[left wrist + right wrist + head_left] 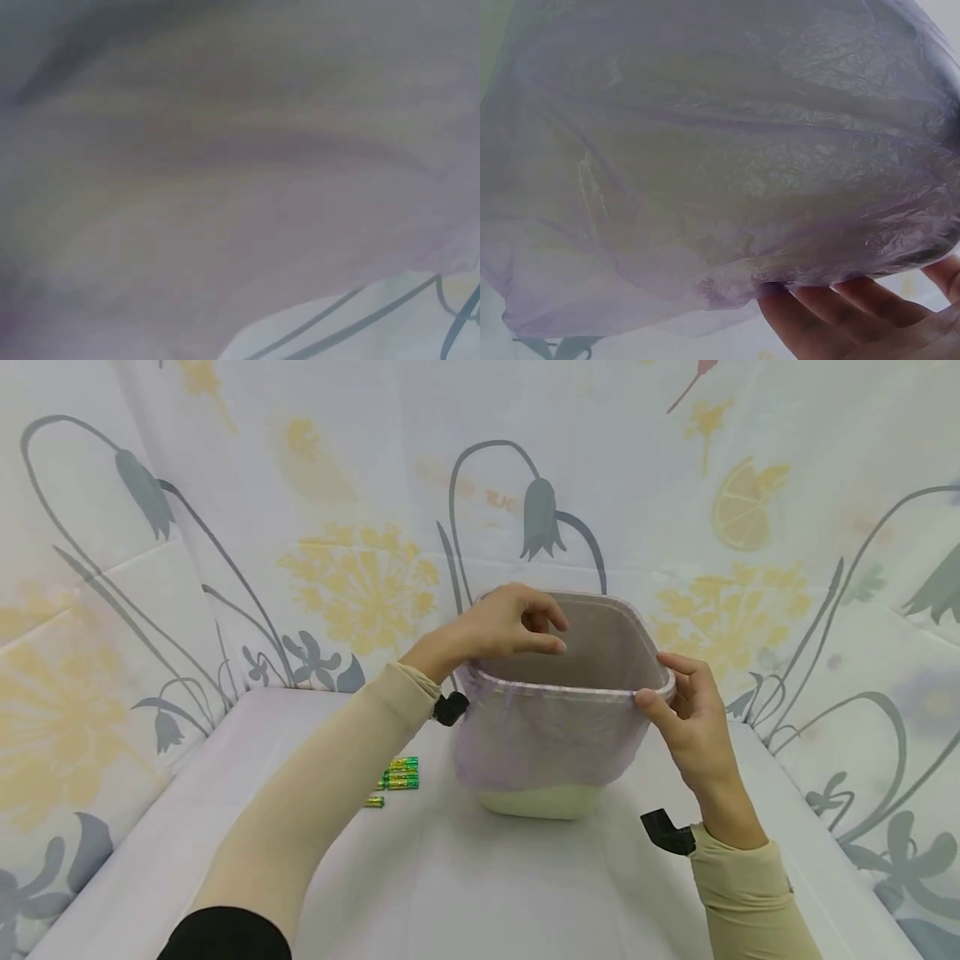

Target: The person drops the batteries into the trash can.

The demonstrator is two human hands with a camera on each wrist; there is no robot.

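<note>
A pale green trash can (540, 803) stands on the white table, with a thin purple trash bag (555, 735) folded over its rim and hanging down the outside. At the right front corner my right hand (693, 727) grips the bag-covered rim, thumb in front. Its fingertips press against the purple film (720, 187) in the right wrist view. My left hand (502, 622) reaches over the left side of the can, fingers loosely bent above the opening and nothing between thumb and fingers. Blurred purple film (247, 225) fills most of the left wrist view.
Several green-and-yellow batteries (402, 772) lie on the table left of the can, partly hidden by my left forearm. A floral cloth (360, 485) hangs behind and along both sides of the table (465, 893).
</note>
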